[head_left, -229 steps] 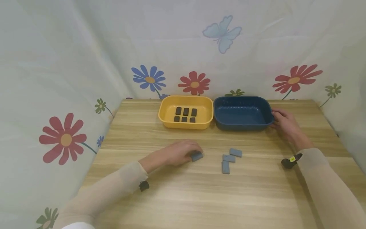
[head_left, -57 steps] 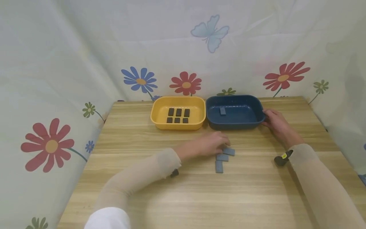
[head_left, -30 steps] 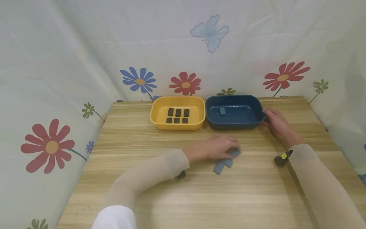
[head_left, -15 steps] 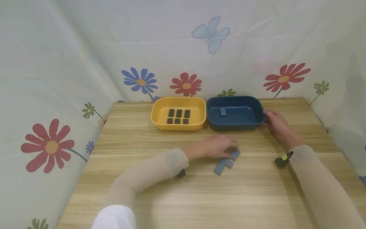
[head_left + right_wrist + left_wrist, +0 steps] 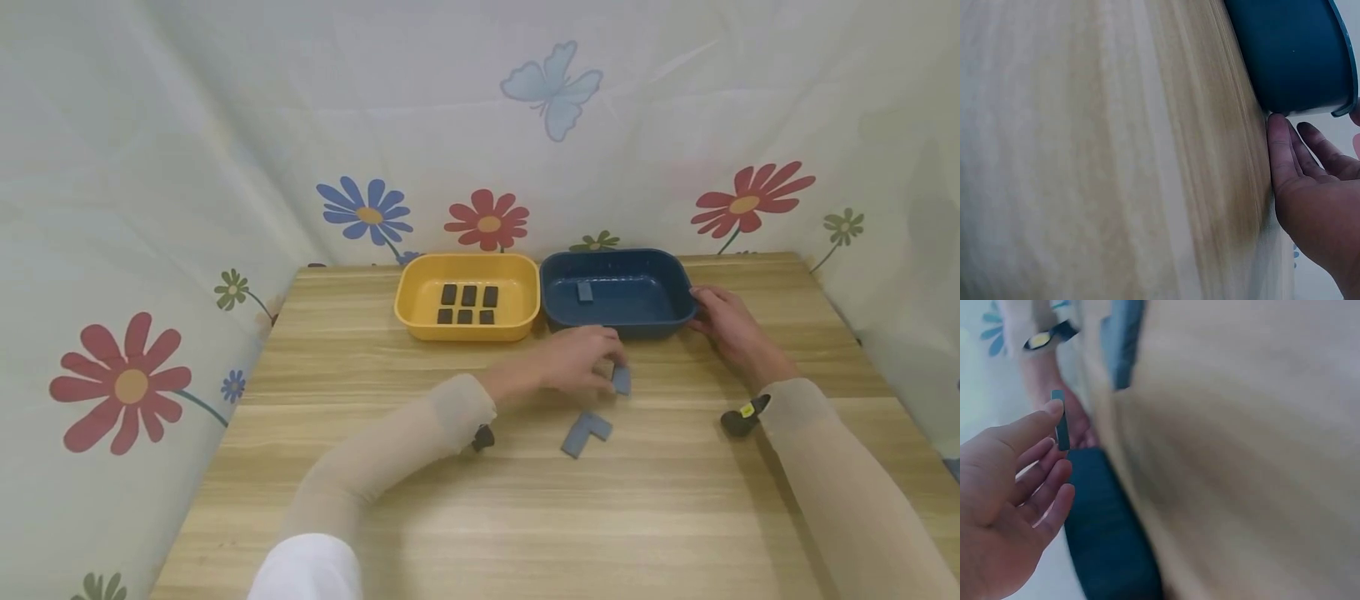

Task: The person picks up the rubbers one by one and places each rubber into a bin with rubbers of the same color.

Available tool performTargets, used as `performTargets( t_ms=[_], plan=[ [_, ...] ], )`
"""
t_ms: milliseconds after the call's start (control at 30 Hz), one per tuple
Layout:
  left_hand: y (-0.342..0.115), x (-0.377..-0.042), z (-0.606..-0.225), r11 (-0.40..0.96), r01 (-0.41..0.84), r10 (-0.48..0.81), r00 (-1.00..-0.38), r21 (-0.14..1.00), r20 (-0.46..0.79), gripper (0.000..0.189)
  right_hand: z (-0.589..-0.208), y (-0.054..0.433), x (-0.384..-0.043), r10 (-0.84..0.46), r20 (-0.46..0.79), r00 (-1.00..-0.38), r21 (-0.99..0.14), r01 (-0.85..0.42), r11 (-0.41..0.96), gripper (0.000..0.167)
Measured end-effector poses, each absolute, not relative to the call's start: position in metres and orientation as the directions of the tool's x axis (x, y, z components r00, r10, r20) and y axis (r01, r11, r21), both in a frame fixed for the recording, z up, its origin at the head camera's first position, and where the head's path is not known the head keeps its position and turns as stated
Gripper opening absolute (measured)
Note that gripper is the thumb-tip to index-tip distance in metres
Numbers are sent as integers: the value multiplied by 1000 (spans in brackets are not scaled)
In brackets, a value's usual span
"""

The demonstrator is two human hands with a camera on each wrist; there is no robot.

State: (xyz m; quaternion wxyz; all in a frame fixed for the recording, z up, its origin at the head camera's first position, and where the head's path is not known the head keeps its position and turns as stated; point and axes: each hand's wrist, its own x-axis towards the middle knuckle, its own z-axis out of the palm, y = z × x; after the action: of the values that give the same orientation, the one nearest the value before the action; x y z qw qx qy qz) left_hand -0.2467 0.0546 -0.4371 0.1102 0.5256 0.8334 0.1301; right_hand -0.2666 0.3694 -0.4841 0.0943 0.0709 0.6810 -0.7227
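Note:
In the head view my left hand point(image 5: 576, 358) is raised in front of the blue container, pinching a grey-blue rectangular tile point(image 5: 622, 380). The left wrist view shows this tile point(image 5: 1060, 422) edge-on between thumb and fingertips. Two more grey-blue tiles point(image 5: 575, 439) lie on the table below that hand, touching in an angled shape. Another small tile point(image 5: 585, 292) sits inside the blue container point(image 5: 645, 330). My right hand point(image 5: 731, 329) rests against the container's right end; in the right wrist view its fairly straight fingers point(image 5: 1282, 150) touch the container's lower end.
A yellow container point(image 5: 472, 332) stands against the blue one's left side, with several dark rectangular pieces point(image 5: 468, 295) in two rows inside. Both stand near the back of the wood-grain table point(image 5: 480, 517). A flower-printed curtain point(image 5: 420, 100) hangs behind and to the left.
One tile went into the blue container seconds ago. The left hand then gathered the remaining tiles, turning them, and has now lifted one away toward the containers. The right hand has stayed put.

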Motion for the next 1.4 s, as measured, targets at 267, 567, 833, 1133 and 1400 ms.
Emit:
performTargets(
  t_ms=[267,567,833,1133,1400],
  plan=[
    [61,-275,-401,459,819,864,-502,345,42,45,-485,371,-270,-41,-225,-974,-970,228,-88,36],
    [71,-321,-408,566,712,750,-654,415,100,48,-485,370,-269,-30,-231,-973,-972,232,-35,37],
    [85,-351,-428,673,600,628,-772,432,94,46,-485,370,-270,-21,-250,-968,-968,250,2,38],
    [96,-369,-446,772,522,553,-833,363,24,43,-485,368,-269,-18,-237,-971,-971,237,-8,42],
    [102,-380,-459,784,518,543,-839,342,25,43,-488,371,-272,-7,-250,-968,-968,249,14,55]
  ],
)
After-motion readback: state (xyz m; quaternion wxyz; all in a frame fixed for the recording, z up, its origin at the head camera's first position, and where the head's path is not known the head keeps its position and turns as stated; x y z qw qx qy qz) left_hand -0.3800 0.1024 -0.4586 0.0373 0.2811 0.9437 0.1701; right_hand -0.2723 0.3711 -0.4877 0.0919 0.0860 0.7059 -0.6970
